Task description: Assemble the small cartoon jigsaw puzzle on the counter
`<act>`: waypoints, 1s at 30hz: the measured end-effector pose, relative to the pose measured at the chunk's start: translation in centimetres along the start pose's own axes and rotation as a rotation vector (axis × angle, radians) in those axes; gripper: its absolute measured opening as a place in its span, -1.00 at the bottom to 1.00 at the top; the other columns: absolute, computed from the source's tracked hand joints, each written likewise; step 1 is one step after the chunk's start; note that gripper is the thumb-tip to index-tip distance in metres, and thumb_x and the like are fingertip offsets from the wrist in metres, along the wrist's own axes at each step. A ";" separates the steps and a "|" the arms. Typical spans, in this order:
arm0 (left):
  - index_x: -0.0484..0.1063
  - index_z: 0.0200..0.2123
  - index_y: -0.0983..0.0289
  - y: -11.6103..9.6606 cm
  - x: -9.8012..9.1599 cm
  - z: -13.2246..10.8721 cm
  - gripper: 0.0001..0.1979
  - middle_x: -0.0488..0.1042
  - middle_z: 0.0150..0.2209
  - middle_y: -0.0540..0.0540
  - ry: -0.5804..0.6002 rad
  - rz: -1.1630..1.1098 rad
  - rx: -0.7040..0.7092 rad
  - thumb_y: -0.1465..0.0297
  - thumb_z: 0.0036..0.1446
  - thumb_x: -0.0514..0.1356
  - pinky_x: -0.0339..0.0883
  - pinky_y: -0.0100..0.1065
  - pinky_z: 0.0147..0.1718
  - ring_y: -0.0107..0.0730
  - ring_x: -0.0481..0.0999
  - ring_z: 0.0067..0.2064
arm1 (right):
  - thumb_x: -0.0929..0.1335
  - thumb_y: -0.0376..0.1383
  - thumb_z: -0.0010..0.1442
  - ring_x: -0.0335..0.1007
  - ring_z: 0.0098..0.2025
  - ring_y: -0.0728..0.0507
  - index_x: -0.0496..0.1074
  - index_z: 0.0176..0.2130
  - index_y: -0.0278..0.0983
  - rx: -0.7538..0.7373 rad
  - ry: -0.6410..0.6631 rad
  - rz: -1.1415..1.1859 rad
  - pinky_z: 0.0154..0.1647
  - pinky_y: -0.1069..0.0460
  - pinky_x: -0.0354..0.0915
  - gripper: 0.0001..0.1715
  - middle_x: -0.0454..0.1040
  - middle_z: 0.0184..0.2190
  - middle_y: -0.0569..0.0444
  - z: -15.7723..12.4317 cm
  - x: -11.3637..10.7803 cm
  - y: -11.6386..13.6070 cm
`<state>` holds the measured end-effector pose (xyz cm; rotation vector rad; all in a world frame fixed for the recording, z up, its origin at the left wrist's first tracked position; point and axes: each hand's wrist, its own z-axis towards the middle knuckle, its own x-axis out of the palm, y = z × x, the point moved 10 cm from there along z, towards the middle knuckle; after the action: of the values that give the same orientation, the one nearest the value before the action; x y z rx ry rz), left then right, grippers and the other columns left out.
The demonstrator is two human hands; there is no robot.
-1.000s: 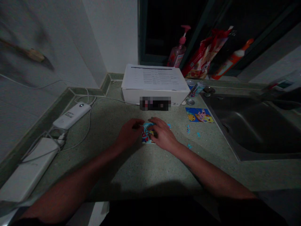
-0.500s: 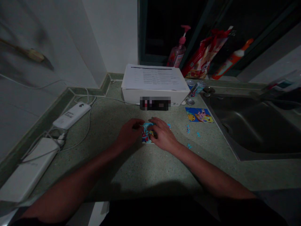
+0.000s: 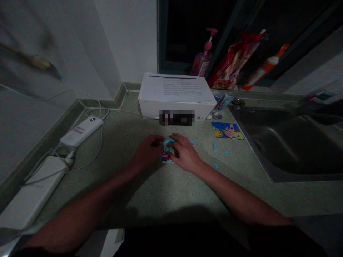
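A small colourful jigsaw puzzle [image 3: 167, 153] lies on the green speckled counter [image 3: 160, 189], partly hidden by my hands. My left hand [image 3: 147, 151] rests at its left edge with fingers curled and pinched against it. My right hand [image 3: 186, 153] lies over its right side, fingers bent down onto the pieces. A cartoon reference picture [image 3: 227, 130] lies to the right. Several loose blue puzzle pieces [image 3: 215, 166] are scattered between it and my right wrist.
A white box [image 3: 175, 95] topped with a printed sheet stands behind the puzzle. Power banks [image 3: 81, 131] with white cables lie at the left. A steel sink [image 3: 289, 146] fills the right. A pink pump bottle [image 3: 203, 59], red bag [image 3: 233, 64] and cans [image 3: 223, 101] stand behind.
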<state>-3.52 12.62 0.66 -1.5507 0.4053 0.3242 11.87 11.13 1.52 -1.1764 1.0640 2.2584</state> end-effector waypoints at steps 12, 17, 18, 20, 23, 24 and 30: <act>0.59 -0.13 0.18 0.1 0.0 0.0 -0.79 0.67 -0.15 0.14 -0.012 0.004 0.000 0.47 0.15 0.29 0.54 -0.09 0.01 -0.17 0.66 -0.14 | 0.48 -0.34 0.25 0.27 0.40 -0.42 0.57 -0.01 -0.24 0.001 -0.003 -0.007 0.39 -0.44 0.28 -0.71 0.48 0.24 -0.21 0.0 0.3 0.0; 0.59 -0.12 0.19 0.1 0.1 0.0 -0.78 0.67 -0.14 0.15 0.003 -0.010 -0.002 0.48 0.14 0.28 0.54 -0.10 0.00 -0.17 0.65 -0.13 | 0.48 -0.35 0.25 0.27 0.40 -0.42 0.57 0.00 -0.28 0.002 0.012 -0.016 0.40 -0.43 0.27 -0.70 0.48 0.24 -0.24 0.1 0.4 0.1; 0.59 -0.12 0.18 0.2 0.2 0.0 -0.78 0.67 -0.14 0.14 0.001 -0.012 -0.004 0.48 0.14 0.28 0.54 -0.09 0.00 -0.17 0.65 -0.13 | 0.48 -0.35 0.25 0.27 0.40 -0.42 0.58 -0.01 -0.29 0.001 0.013 -0.019 0.40 -0.42 0.27 -0.71 0.49 0.24 -0.25 0.1 0.4 0.2; 0.58 -0.12 0.17 0.3 0.2 0.0 -0.78 0.67 -0.14 0.13 -0.003 -0.015 -0.008 0.47 0.14 0.29 0.54 -0.09 0.01 -0.17 0.65 -0.13 | 0.49 -0.35 0.24 0.28 0.40 -0.43 0.58 -0.02 -0.30 -0.003 0.012 -0.022 0.40 -0.42 0.27 -0.72 0.49 0.23 -0.27 0.1 0.4 0.2; 0.59 -0.12 0.18 0.4 0.2 0.0 -0.78 0.67 -0.13 0.14 -0.005 -0.006 -0.008 0.47 0.15 0.29 0.54 -0.09 0.01 -0.17 0.65 -0.13 | 0.48 -0.35 0.26 0.27 0.40 -0.43 0.59 -0.02 -0.29 -0.015 0.001 -0.029 0.40 -0.42 0.28 -0.73 0.49 0.23 -0.26 0.0 0.2 0.3; 0.59 -0.11 0.19 0.4 0.2 0.0 -0.78 0.67 -0.13 0.14 -0.003 0.002 -0.006 0.47 0.15 0.28 0.53 -0.09 0.01 -0.17 0.65 -0.12 | 0.47 -0.36 0.26 0.27 0.41 -0.43 0.59 -0.02 -0.29 -0.022 -0.005 -0.032 0.40 -0.42 0.28 -0.74 0.49 0.23 -0.25 0.0 0.2 0.4; 0.58 -0.10 0.21 0.3 0.2 0.1 -0.78 0.67 -0.12 0.14 -0.001 0.035 0.007 0.45 0.17 0.27 0.54 -0.11 0.00 -0.18 0.66 -0.12 | 0.42 -0.45 0.25 0.28 0.40 -0.43 0.60 -0.18 -0.30 -0.057 -0.005 -0.047 0.40 -0.39 0.27 -0.85 0.53 0.19 -0.24 0.0 -0.1 0.7</act>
<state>-3.50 12.70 0.28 -1.5383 0.4331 0.3504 11.53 10.73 1.95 -1.2043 0.9663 2.2681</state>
